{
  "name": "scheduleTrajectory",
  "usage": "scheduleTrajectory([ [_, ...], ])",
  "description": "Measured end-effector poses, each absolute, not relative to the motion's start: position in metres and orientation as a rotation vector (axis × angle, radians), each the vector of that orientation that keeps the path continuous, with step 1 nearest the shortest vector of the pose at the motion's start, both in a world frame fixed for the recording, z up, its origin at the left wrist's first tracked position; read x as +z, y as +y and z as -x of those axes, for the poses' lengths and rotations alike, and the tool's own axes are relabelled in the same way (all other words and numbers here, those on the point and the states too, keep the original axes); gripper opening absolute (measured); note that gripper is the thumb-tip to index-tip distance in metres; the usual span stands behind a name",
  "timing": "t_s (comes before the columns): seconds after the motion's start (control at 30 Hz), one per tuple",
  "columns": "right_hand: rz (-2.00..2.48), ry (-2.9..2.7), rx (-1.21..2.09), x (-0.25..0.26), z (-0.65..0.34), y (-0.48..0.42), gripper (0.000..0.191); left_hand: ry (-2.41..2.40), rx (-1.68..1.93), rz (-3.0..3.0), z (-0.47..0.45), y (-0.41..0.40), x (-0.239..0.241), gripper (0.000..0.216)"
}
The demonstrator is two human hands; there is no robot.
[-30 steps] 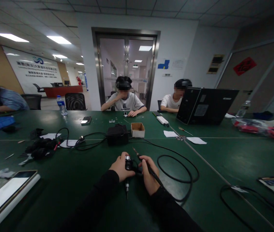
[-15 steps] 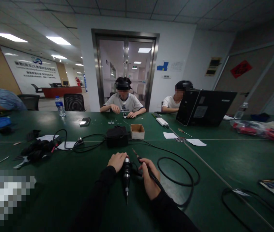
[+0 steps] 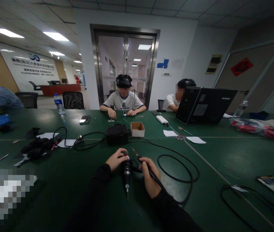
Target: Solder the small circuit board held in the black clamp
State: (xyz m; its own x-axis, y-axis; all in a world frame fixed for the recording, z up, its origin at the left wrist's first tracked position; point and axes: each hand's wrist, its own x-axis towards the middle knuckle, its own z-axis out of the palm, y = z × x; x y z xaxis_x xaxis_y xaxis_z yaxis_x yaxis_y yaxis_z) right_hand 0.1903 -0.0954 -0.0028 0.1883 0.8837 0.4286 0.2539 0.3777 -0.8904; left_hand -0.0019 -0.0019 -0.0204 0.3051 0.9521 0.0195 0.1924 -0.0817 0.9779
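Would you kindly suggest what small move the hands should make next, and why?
Probably draw the pen-like tool slightly rightward: the right hand holds it with its tip close to the left hand, which is at the far end of the black tool.

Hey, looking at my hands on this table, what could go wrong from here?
The pen's bare tip points forward near your left hand; if it is hot or sharp, a slip might hurt your fingers.

The black tool has its thin tip towards you, so a careless reach could catch your wrist.

The looped cable lies beside your right hand and might snag your sleeve.
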Motion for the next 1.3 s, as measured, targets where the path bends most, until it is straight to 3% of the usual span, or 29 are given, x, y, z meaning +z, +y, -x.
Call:
scheduleTrajectory([
  [0.3, 1.125, -1.336, 0.614, 0.000, -0.190, -0.096, 0.024, 1.128, 0.964, -1.442, -0.005, 0.006, -0.022, 0.061],
  [0.73, 1.100, -1.468, 0.615, -0.001, -0.187, -0.095, 0.022, 1.257, 1.189, -1.547, -0.006, 0.019, -0.044, 0.032],
  [1.3, 1.084, -1.603, 0.491, -0.003, -0.180, -0.087, 0.023, 1.155, 1.260, -1.575, -0.008, 0.017, -0.042, 0.029],
])
